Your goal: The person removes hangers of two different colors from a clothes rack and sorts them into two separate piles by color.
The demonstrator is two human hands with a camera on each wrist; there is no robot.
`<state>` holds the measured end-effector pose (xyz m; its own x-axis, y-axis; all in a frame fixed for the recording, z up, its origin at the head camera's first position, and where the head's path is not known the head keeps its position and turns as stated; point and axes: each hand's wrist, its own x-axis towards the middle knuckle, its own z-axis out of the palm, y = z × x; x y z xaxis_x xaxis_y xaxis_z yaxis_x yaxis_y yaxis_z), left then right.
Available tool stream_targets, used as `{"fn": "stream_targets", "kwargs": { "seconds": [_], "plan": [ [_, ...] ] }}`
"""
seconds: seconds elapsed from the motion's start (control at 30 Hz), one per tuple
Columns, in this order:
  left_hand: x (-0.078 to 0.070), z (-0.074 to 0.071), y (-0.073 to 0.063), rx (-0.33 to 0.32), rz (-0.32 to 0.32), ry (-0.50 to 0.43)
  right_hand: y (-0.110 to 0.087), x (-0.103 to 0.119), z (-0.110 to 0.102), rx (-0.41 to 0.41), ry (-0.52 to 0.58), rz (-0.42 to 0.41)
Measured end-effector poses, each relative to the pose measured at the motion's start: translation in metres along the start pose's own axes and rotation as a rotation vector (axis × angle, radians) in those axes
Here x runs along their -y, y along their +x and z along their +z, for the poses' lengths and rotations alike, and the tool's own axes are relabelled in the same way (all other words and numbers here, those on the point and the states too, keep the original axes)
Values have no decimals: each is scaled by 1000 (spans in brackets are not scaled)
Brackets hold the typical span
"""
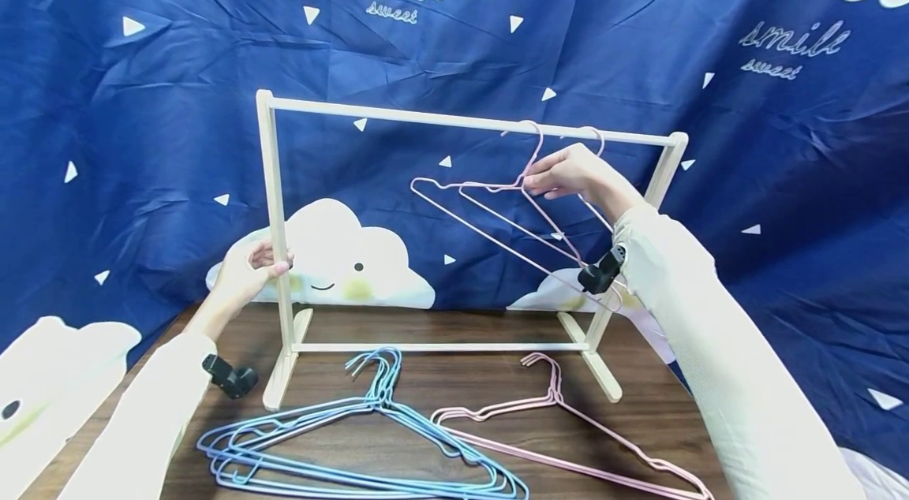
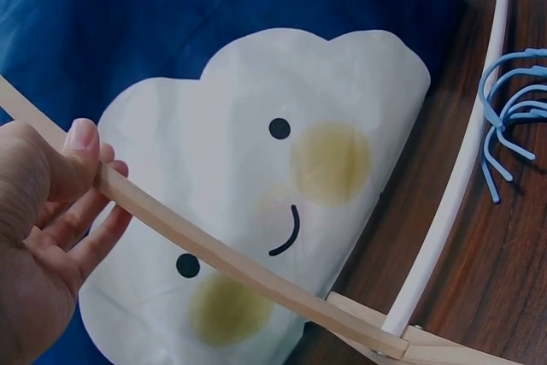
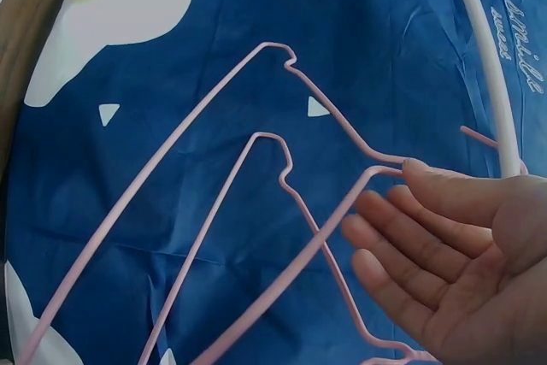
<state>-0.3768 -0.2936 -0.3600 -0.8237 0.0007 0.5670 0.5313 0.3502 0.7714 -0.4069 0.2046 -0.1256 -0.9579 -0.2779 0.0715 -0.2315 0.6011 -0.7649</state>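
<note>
My right hand pinches a pink wire hanger near its neck, between thumb and fingers. That hanger's hook lies over the top rail of a pale wooden rack. Just to its right, a second pink hanger hangs from the same rail, partly hidden behind the hand. In the right wrist view, the thumb of the hand presses on the pink wire. My left hand holds the rack's left post, with thumb and fingers about it, as the left wrist view also shows.
Several blue hangers lie stacked on the brown wooden table, in front of the rack. Beside them on the right are more pink hangers. A blue curtain with clouds and triangles hangs behind. The rack's feet stand on the table.
</note>
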Motion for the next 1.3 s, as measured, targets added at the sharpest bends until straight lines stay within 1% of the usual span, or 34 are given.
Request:
{"fn": "stream_targets", "kwargs": {
  "seconds": [0.2,0.43,0.63,0.73,0.87,0.97,1.1,1.23,1.3],
  "plan": [
    [0,0,-1,2,-8,-13,3,3,7,-35,-8,-5],
    [-1,-1,1,17,-31,3,5,6,14,-89,49,-31],
    [-4,-2,1,29,-28,16,4,8,16,-142,105,-44],
    [-4,-3,1,32,-31,23,1,9,13,-166,131,-77],
    [-2,-4,2,35,-40,31,-6,9,8,-191,160,-161],
    [-1,-5,3,40,-64,33,-13,6,4,-184,188,-204],
    [-2,-6,3,51,-83,50,-26,-5,3,-133,199,-209],
    [-4,-7,2,55,-69,60,-40,-25,7,-95,167,-208],
    [-4,-6,3,53,-56,57,-46,-37,12,-82,145,-193]
  ]
}}
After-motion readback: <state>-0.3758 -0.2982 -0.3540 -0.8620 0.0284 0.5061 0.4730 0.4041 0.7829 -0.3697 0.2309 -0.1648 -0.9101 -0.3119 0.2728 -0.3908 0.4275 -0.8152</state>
